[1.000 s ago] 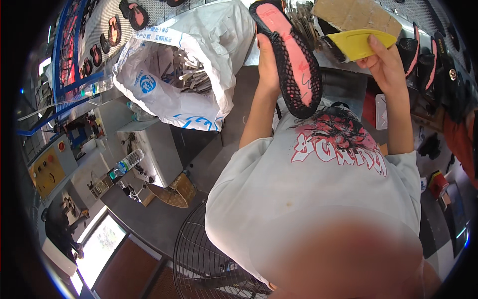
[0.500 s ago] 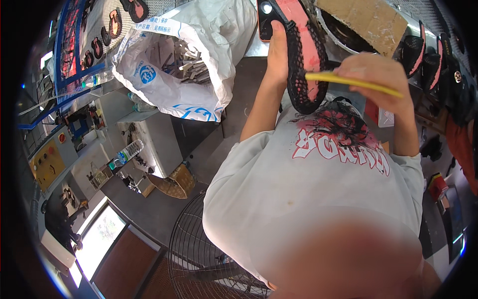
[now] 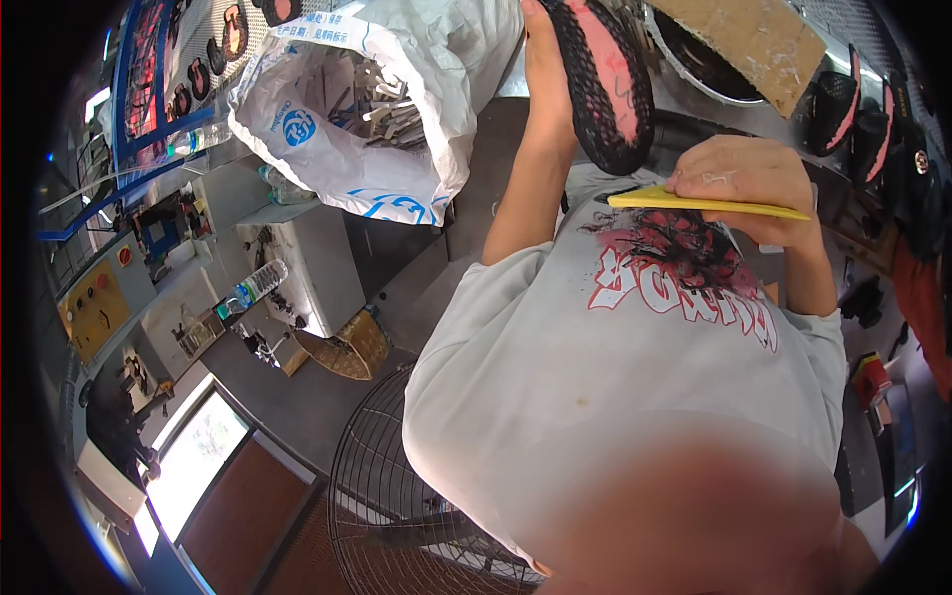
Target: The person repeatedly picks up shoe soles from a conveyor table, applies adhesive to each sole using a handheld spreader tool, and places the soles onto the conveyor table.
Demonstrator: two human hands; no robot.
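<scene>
Your left hand (image 3: pixel 548 79) clamps the black woven shoe (image 3: pixel 586 101) up front, pink underside (image 3: pixel 617 87) showing, your right hand (image 3: pixel 746 171) closed on the flat yellow tool (image 3: pixel 719 205); shoe's likely light, soft-sided, best held by its edges.

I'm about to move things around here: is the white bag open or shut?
Open: the white bag gapes, and thin strips show inside.

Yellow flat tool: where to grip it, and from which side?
Probably the right-hand part of the yellow tool, pinched across its broad faces from the person's right: it appears thin, nearly edge-on, with its left tip sticking out past the right hand already holding there.
</scene>
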